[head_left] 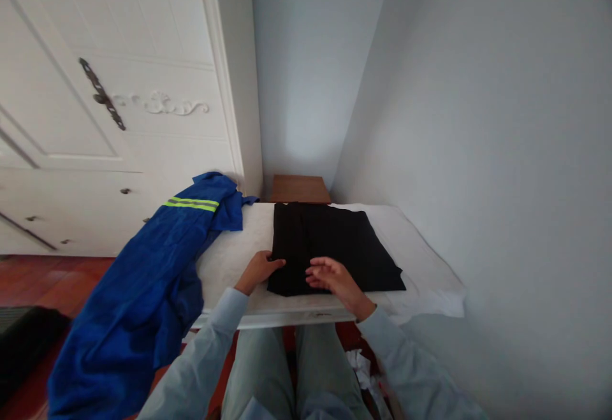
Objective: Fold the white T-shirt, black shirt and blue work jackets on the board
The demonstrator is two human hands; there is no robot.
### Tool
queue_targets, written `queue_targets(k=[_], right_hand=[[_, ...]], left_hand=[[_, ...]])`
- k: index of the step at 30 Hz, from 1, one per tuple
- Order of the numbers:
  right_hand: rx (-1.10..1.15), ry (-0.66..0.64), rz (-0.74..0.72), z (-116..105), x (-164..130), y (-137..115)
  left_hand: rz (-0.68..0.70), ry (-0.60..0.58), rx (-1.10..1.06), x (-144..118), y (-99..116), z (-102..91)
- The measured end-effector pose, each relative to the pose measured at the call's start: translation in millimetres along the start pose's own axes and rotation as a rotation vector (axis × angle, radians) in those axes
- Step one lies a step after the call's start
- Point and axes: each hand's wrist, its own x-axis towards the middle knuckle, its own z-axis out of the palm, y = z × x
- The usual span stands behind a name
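Note:
A folded black garment [344,241] lies flat on a white cloth over a table; its exact kind does not show. My left hand [259,271] is at its left edge near the front, thumb on top of the fabric and fingers closed at the edge. Over the front part of the garment is my right hand [338,281], palm turned inward, its fingers apart and holding nothing. Whether its lower fingers touch the fabric I cannot tell.
A blue work garment [157,267] with a yellow-green reflective stripe hangs over the table's left end. The white cloth [425,280] drapes at right, near a grey wall. Behind stands a brown wooden piece [300,188]; a white wardrobe [176,44] is at left.

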Motion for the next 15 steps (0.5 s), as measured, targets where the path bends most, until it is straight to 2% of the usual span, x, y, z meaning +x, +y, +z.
queue_targets(k=[3, 7, 9, 12, 15], right_hand=[[0.064, -0.125, 0.164, 9, -32, 26], [0.326, -0.035, 0.199, 24, -42, 51], [0.477, -0.001, 0.212, 31, -41, 56], [0.618, -0.051, 0.274, 39, -38, 57], [0.692, 0.007, 0.206, 33, -34, 54]], left_hand=[[-0.05, -0.016, -0.019, 1, 4, 6.6], [0.005, -0.033, -0.223, -3, 15, 14.9], [-0.005, -0.009, -0.334, -7, 23, 17.0], [-0.079, 0.036, -0.477, -11, 36, 16.5], [-0.127, 0.039, -0.522, -13, 41, 11.7]])
